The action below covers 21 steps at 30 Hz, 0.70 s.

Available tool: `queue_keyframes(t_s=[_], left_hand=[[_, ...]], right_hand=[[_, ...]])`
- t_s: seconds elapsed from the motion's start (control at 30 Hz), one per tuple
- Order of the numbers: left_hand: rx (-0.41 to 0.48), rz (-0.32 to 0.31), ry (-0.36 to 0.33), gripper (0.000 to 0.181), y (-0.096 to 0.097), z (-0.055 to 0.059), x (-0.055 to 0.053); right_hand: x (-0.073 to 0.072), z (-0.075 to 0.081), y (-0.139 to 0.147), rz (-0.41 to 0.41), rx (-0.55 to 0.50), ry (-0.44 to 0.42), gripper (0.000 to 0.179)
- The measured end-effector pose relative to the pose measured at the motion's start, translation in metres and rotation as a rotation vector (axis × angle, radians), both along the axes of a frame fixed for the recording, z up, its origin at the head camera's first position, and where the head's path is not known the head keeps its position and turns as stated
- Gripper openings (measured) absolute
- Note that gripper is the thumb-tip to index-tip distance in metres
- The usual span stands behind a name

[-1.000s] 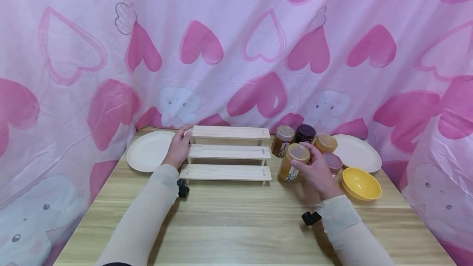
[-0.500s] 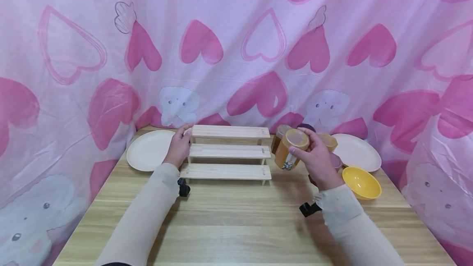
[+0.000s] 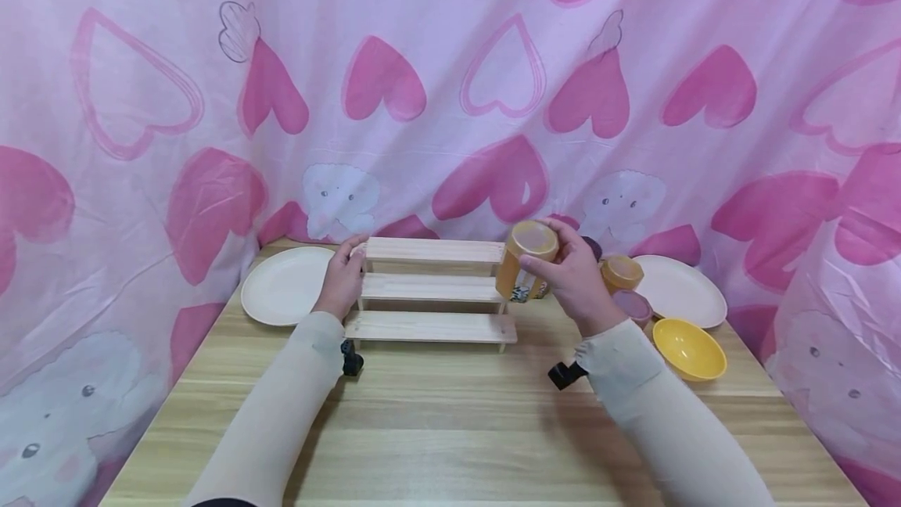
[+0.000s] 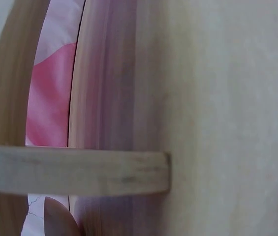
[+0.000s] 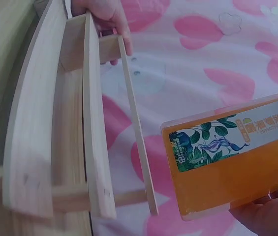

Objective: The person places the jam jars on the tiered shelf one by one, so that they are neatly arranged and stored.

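A three-tier wooden display rack (image 3: 429,325) stands on the table in the head view. My left hand (image 3: 342,276) grips the left end of its top tier; in the right wrist view that left hand (image 5: 104,14) shows at the rack's far end. A rack crosspiece (image 4: 79,172) fills the left wrist view, with one fingertip (image 4: 60,219) below. My right hand (image 3: 580,280) holds a honey jar (image 3: 512,266), slightly tilted, in the air by the rack's right end. The jar's label (image 5: 227,140) faces the right wrist camera.
Behind my right hand stand an amber jar (image 3: 622,274), a jar with a pinkish lid (image 3: 632,307) and a mostly hidden dark-lidded jar (image 3: 594,247). A yellow bowl (image 3: 688,349) and white plates, one right (image 3: 683,292) and one left (image 3: 285,288), flank them and the rack.
My right hand has lifted the honey jar off the table and carried it up and left to the rack's right end. The left hand has stayed on the rack.
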<state>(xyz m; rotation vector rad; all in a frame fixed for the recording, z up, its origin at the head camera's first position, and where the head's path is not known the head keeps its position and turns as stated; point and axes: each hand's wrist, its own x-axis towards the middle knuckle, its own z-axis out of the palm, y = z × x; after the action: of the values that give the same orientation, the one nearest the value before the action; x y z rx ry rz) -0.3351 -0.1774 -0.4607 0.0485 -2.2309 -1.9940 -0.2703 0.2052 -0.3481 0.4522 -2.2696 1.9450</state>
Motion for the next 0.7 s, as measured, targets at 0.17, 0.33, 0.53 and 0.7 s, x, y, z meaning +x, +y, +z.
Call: queue_keyframes(t_s=[0.17,0.33,0.53,0.7], left_hand=[[0.003,0.009,0.005,0.045,0.001,-0.001,-0.001],[-0.012,0.023,0.007,0.044,0.002,0.000,-0.001],[-0.012,0.022,0.010,0.043,0.001,-0.002,-0.003],[-0.029,0.025,0.010,0.042,0.000,-0.003,-0.002]], right_hand=[[-0.008,0.005,-0.019,0.044,0.002,-0.038,0.066],[-0.016,0.008,-0.040,0.067,-0.020,-0.049,0.067],[-0.028,0.007,-0.062,0.087,-0.033,-0.044,0.069],[-0.036,0.008,-0.083,0.094,-0.036,-0.031,0.063]])
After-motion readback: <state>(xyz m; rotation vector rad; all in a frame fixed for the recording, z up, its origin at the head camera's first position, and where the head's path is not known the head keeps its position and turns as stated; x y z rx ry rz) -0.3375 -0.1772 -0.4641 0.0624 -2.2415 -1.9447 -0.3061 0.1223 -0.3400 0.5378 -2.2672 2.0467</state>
